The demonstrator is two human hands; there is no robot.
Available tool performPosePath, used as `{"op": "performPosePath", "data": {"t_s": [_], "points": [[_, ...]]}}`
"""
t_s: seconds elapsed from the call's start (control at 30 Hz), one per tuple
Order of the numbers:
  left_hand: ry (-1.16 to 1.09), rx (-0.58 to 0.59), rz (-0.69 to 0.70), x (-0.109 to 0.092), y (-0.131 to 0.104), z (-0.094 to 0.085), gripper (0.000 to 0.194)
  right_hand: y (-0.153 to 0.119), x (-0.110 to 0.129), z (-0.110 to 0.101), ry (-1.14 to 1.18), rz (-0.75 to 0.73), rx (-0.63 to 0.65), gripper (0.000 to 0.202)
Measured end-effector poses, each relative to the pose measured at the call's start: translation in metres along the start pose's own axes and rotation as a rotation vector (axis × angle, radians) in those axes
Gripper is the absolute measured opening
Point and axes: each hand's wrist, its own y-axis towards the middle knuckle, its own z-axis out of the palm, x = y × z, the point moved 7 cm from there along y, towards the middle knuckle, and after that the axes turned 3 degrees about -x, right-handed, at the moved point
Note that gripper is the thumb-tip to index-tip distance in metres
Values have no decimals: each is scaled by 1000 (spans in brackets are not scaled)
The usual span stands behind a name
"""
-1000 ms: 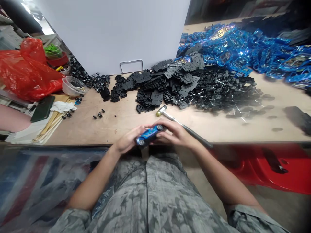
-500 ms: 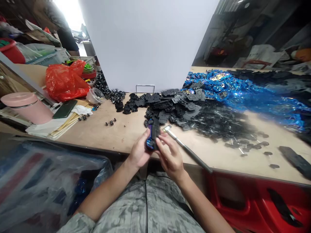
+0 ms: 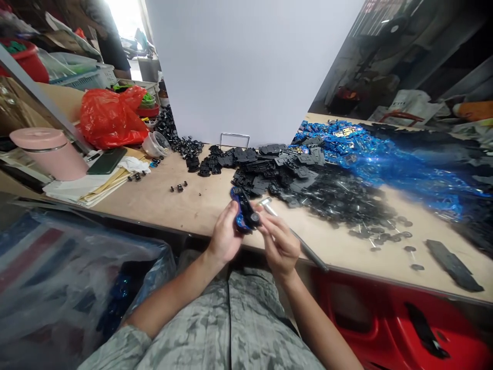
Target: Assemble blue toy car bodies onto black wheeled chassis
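My left hand point(image 3: 226, 234) is closed around a shiny blue toy car point(image 3: 242, 208), held tilted above the table's front edge. The car's black underside faces partly up, and a wheel shows at each end. With thumb and fingers pinched together, my right hand point(image 3: 281, 244) grips the near black wheel point(image 3: 254, 218). Its fingertips partly cover that spot. Just behind the right hand lies a hammer point(image 3: 271, 207) with a metal head and grey handle. A pile of black plastic car bases point(image 3: 254, 169) sits beyond the car.
To the right spread black wheels on metal axles point(image 3: 342, 200) and a heap of blue car bodies point(image 3: 358, 144). A white board point(image 3: 246, 67) stands behind. At left are a pink cup point(image 3: 54, 154), a phone point(image 3: 107, 161) and a red bag point(image 3: 111, 118). A red plastic stool point(image 3: 346, 308) is below right.
The toy car has turned in my left hand, so its wheels show more plainly. My right hand has shifted slightly right and pinches at the near wheel. The view has swung a little.
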Motion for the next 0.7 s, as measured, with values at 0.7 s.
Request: {"op": "performPosePath", "data": {"t_s": [0.7], "points": [[-114,-221,-139,4,14,-38,25,-8,-36,3,-23,209,-141,27]]}}
